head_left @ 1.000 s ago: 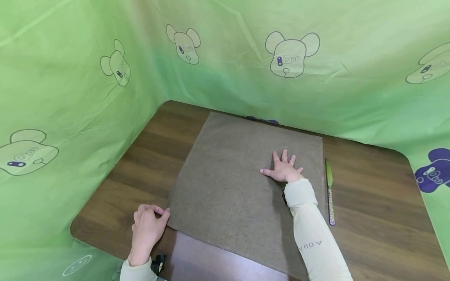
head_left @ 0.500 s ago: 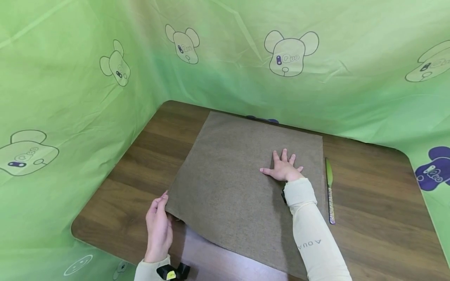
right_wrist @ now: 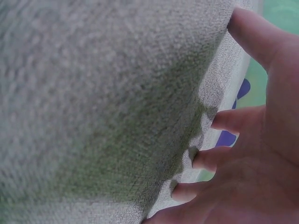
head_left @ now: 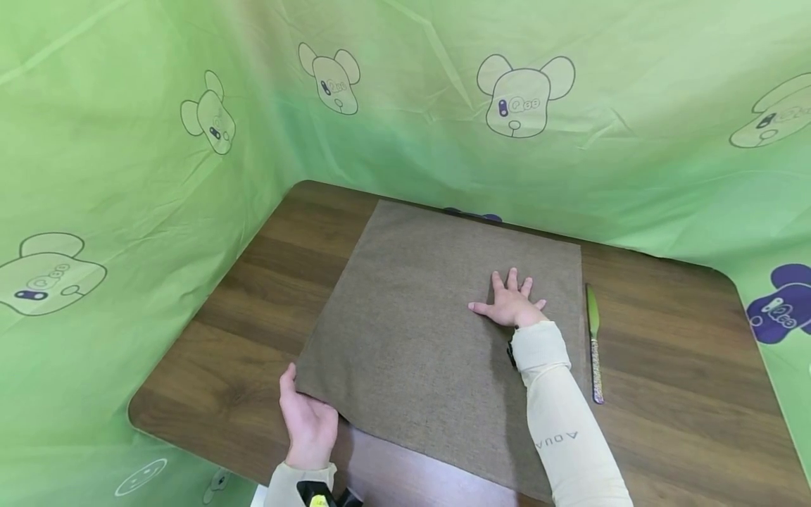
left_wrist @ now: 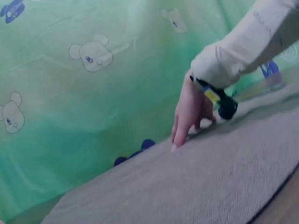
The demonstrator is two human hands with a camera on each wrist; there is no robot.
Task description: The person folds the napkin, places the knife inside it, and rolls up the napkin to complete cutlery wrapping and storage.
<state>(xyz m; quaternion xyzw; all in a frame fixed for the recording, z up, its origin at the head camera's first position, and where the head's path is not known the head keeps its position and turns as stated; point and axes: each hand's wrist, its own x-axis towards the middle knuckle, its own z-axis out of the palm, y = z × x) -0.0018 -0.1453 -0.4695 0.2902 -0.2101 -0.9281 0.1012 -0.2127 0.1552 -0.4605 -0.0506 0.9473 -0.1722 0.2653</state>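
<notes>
A square grey-brown cloth lies spread over the wooden table. At its near left corner my left hand is turned palm up, its fingers hidden beneath the lifted edge and its thumb extended outside the corner. My right hand rests on the right part of the cloth with fingers spread; the right wrist view shows its fingertips touching the weave. In the left wrist view the right hand presses down on the cloth. Just right of the cloth lies a table knife with a patterned handle and greenish-looking blade.
Brown wooden tabletop shows on both sides of the cloth. Green fabric walls printed with bear heads stand at the back and left. Dark devices are strapped to both wrists.
My left hand has gone from pinching the cloth's near left corner to palm up beneath it, moving rightward. That corner has lifted. The right hand and knife have stayed put.
</notes>
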